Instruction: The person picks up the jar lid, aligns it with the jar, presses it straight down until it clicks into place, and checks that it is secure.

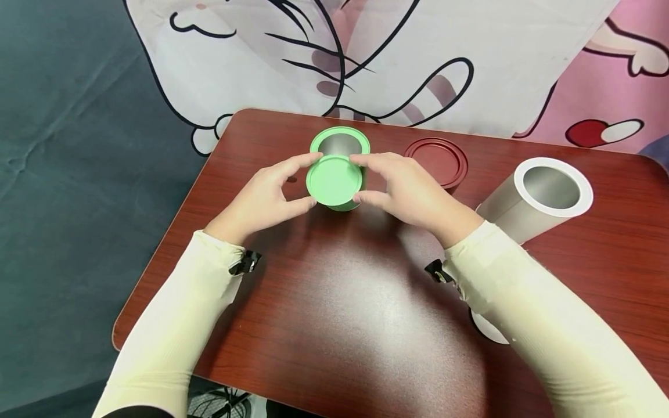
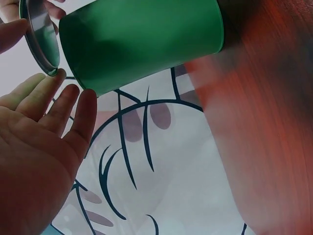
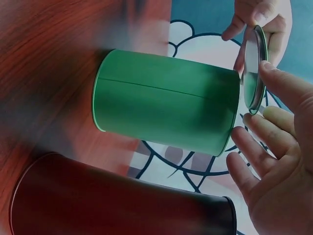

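A round green lid [image 1: 334, 180] hangs tilted just over the near side of the mouth of a green can [image 3: 166, 103]. My left hand [image 1: 266, 194] pinches the lid's left edge between thumb and forefinger. On the opposite edge, my right hand [image 1: 407, 188] grips it the same way. The can stands upright on the table, its top uncovered and its silvery inside showing. In the right wrist view, the lid's metal underside faces the can's rim, with a small gap between. The other fingers of both hands spread close to the rim.
Right of the green can stands a red can, its red lid [image 1: 438, 162] on top. A white can [image 1: 528, 200] with an uncovered mouth stands beyond my right forearm. A white disc [image 1: 490, 330] lies partly under that sleeve. A printed cloth [image 1: 251, 75] hangs behind the wooden table [image 1: 313, 325].
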### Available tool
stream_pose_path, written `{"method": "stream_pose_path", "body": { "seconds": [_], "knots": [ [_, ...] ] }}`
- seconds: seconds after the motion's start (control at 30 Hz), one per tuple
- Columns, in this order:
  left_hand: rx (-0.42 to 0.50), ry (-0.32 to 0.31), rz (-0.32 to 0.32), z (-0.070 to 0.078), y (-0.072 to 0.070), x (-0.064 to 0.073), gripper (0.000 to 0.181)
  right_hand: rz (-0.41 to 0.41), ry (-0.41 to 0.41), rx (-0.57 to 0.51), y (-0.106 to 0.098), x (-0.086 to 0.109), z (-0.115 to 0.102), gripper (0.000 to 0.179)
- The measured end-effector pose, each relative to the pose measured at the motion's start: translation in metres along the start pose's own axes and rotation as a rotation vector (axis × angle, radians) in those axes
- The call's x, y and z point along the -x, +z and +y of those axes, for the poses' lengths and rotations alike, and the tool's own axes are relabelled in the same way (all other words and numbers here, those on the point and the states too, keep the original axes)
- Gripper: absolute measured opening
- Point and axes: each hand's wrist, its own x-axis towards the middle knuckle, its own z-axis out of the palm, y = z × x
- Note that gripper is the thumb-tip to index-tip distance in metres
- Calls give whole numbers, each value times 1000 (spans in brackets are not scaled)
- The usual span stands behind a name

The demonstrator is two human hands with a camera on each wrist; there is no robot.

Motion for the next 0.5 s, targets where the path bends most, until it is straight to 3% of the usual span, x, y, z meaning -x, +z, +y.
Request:
{"method": "stream_pose_path", "body": {
  "seconds": [0.5],
  "knots": [
    [49,58,-3,-14,-1,-19,67,-20,60,16,-2,-9,9,64]
  ]
}}
